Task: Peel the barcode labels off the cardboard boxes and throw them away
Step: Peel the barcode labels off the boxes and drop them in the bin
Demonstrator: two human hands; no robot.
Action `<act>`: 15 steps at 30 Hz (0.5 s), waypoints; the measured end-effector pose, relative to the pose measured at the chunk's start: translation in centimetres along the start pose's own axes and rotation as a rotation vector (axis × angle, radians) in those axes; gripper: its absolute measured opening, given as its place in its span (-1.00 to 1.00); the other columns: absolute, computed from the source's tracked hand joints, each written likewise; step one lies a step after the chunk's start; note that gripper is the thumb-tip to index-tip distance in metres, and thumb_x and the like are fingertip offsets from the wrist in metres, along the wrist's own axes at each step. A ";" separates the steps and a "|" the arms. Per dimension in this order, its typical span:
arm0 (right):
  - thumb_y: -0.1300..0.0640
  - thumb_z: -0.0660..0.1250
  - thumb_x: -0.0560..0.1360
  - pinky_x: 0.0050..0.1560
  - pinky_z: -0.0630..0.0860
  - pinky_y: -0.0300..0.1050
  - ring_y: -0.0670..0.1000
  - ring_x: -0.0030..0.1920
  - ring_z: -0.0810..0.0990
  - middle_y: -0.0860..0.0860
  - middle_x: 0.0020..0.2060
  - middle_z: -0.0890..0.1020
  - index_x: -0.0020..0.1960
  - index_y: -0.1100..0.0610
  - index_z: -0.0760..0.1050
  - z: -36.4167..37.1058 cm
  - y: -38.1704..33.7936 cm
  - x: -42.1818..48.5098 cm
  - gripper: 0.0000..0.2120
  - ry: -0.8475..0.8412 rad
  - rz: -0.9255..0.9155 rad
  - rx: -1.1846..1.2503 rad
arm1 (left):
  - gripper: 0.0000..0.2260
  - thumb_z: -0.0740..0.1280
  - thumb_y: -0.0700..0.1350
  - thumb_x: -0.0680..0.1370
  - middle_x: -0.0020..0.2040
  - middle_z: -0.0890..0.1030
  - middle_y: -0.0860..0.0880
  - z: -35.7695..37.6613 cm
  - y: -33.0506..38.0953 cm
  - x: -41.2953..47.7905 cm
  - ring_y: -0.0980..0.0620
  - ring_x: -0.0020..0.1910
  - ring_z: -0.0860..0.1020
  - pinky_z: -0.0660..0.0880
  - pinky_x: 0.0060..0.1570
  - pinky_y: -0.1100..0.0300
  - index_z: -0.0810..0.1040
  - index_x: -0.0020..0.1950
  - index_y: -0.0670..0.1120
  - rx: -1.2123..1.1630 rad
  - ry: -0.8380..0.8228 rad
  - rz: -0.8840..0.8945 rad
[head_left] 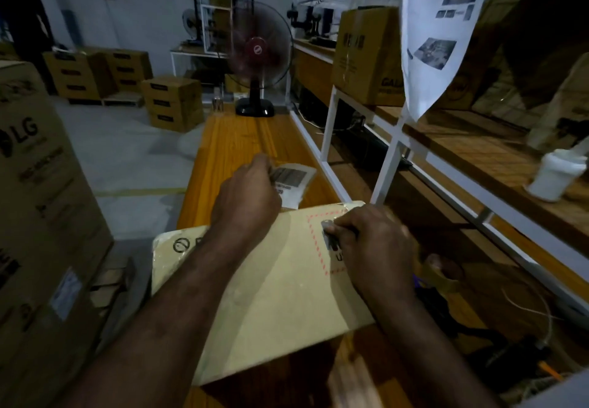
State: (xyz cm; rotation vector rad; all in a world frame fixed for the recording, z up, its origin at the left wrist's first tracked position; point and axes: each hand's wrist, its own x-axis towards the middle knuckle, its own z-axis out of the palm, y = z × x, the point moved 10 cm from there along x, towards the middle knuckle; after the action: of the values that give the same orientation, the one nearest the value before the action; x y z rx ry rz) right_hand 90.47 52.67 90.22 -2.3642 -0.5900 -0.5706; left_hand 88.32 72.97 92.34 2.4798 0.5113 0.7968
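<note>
Hands: two; label (291, 181) perhaps one.

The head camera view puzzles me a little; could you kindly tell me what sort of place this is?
Most likely a warehouse or packing room: stacked cardboard cartons on a bare concrete floor, a large LG box, and white metal shelving holding more boxes beside the wooden workbench.

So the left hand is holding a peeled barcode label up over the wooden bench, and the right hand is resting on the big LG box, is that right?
Not quite. The head view shows the right hand pressing on the flat beige box lying on the wooden bench, not on the LG box, which stands apart to the left. The left hand does hold a peeled barcode label over the bench.
</note>
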 end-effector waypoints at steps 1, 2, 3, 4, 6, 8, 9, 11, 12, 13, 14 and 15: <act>-0.05 0.32 0.50 0.08 0.44 0.01 -0.12 -0.03 0.51 -0.17 -0.11 0.61 -0.14 -0.04 0.62 0.6 -0.6 -0.8 -0.86 -0.052 -0.006 0.019 | -0.79 0.24 -0.25 0.55 0.09 0.62 -0.13 -0.2 -0.2 0.1 -0.13 0.00 0.56 0.31 -0.26 0.12 0.47 0.16 -0.05 -0.009 0.012 -0.007; -0.09 0.27 0.48 0.12 0.42 0.02 -0.13 -0.02 0.50 -0.18 -0.11 0.61 -0.13 -0.05 0.62 1.0 -1.0 -2.0 -0.81 -0.096 -0.028 0.017 | -0.79 0.24 -0.25 0.56 0.10 0.62 -0.13 -0.2 -0.2 0.2 -0.13 0.01 0.57 0.32 -0.26 0.13 0.47 0.17 -0.06 -0.022 0.018 -0.010; -0.12 0.25 0.46 0.11 0.42 0.02 -0.14 -0.03 0.50 -0.20 -0.12 0.60 -0.14 -0.06 0.61 0.9 -1.1 -3.3 -0.79 -0.128 -0.054 0.004 | -0.79 0.25 -0.24 0.57 0.10 0.62 -0.13 -0.1 -0.1 0.1 -0.13 0.00 0.58 0.34 -0.27 0.13 0.47 0.17 -0.06 -0.034 0.016 -0.007; -0.12 0.28 0.45 0.09 0.44 0.00 -0.16 -0.06 0.49 -0.22 -0.14 0.59 -0.16 -0.07 0.61 0.5 -0.8 -4.2 -0.82 -0.146 -0.066 0.008 | -0.80 0.25 -0.24 0.57 0.10 0.63 -0.13 0.1 0.1 0.1 -0.12 -0.01 0.59 0.37 -0.28 0.12 0.47 0.17 -0.05 -0.046 0.010 0.003; -0.03 0.39 0.46 0.04 0.45 -0.24 -0.23 -0.12 0.50 -0.25 -0.21 0.55 -0.20 -0.11 0.58 -1.0 1.5 -3.8 -0.94 -0.128 -0.015 0.017 | -0.79 0.25 -0.23 0.58 0.10 0.63 -0.12 0.3 0.3 -0.1 -0.09 -0.02 0.60 0.47 -0.27 0.11 0.46 0.19 -0.04 -0.069 0.000 0.014; 0.00 0.43 0.47 -0.06 0.41 -0.36 -0.23 -0.12 0.53 -0.23 -0.23 0.54 -0.19 -0.13 0.53 -2.0 3.8 -1.8 -0.90 -0.068 0.084 -0.024 | -0.78 0.26 -0.23 0.57 0.09 0.63 -0.11 0.4 0.3 -0.1 -0.07 -0.05 0.59 0.52 -0.26 0.09 0.46 0.19 -0.04 -0.086 -0.011 0.013; 0.00 0.43 0.47 -0.04 0.46 -0.26 -0.18 -0.10 0.55 -0.19 -0.21 0.56 -0.18 -0.12 0.54 -2.4 3.8 -0.9 -0.91 -0.022 0.098 -0.049 | -0.78 0.26 -0.24 0.56 0.08 0.64 -0.11 0.5 0.4 -0.2 -0.05 -0.09 0.56 0.47 -0.31 0.11 0.47 0.18 -0.04 -0.088 -0.016 0.022; 0.02 0.42 0.47 -0.01 0.54 0.00 -0.09 -0.05 0.55 -0.14 -0.14 0.61 -0.17 -0.07 0.59 -1.7 1.4 -0.4 -0.95 0.022 0.061 -0.054 | -0.79 0.27 -0.23 0.56 0.08 0.63 -0.12 0.4 0.3 -0.1 -0.04 -0.11 0.52 0.33 -0.36 0.15 0.47 0.18 -0.05 -0.085 -0.018 0.016; 0.04 0.41 0.47 0.00 0.55 0.04 -0.08 -0.05 0.54 -0.13 -0.12 0.62 -0.17 -0.06 0.62 -0.8 -0.1 -1.1 -0.95 0.004 0.026 -0.027 | -0.78 0.27 -0.22 0.57 0.10 0.64 -0.12 0.3 0.1 0.0 -0.06 -0.09 0.54 0.33 -0.34 0.16 0.47 0.19 -0.05 -0.085 -0.015 0.005; 0.05 0.42 0.47 0.01 0.54 0.05 -0.07 -0.06 0.54 -0.12 -0.13 0.63 -0.17 -0.05 0.63 0.0 -1.5 -2.4 -0.95 -0.021 -0.014 -0.003 | -0.78 0.27 -0.22 0.57 0.11 0.63 -0.12 0.3 0.0 0.1 -0.09 -0.05 0.57 0.33 -0.33 0.17 0.47 0.20 -0.04 -0.084 -0.011 -0.005; 0.06 0.45 0.45 -0.01 0.52 0.06 -0.07 -0.08 0.53 -0.13 -0.16 0.63 -0.18 -0.05 0.63 0.4 -2.8 -3.9 -0.96 -0.033 -0.069 0.010 | -0.77 0.27 -0.22 0.57 0.12 0.63 -0.13 0.3 -0.2 0.1 -0.11 -0.02 0.58 0.32 -0.35 0.17 0.47 0.21 -0.05 -0.087 -0.006 -0.009; 0.05 0.49 0.42 -0.03 0.50 0.04 -0.09 -0.10 0.51 -0.15 -0.19 0.61 -0.20 -0.06 0.62 0.4 -3.1 -5.2 -0.94 -0.044 -0.107 0.009 | -0.78 0.27 -0.22 0.56 0.12 0.64 -0.14 0.3 -0.2 0.2 -0.12 -0.01 0.59 0.31 -0.37 0.17 0.48 0.20 -0.05 -0.094 -0.004 -0.011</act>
State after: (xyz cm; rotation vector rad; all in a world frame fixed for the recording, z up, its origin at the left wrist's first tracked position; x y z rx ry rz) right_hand 84.66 53.76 88.63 -2.3531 -0.7410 -0.5628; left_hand 88.58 73.10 92.11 2.3902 0.4754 0.7933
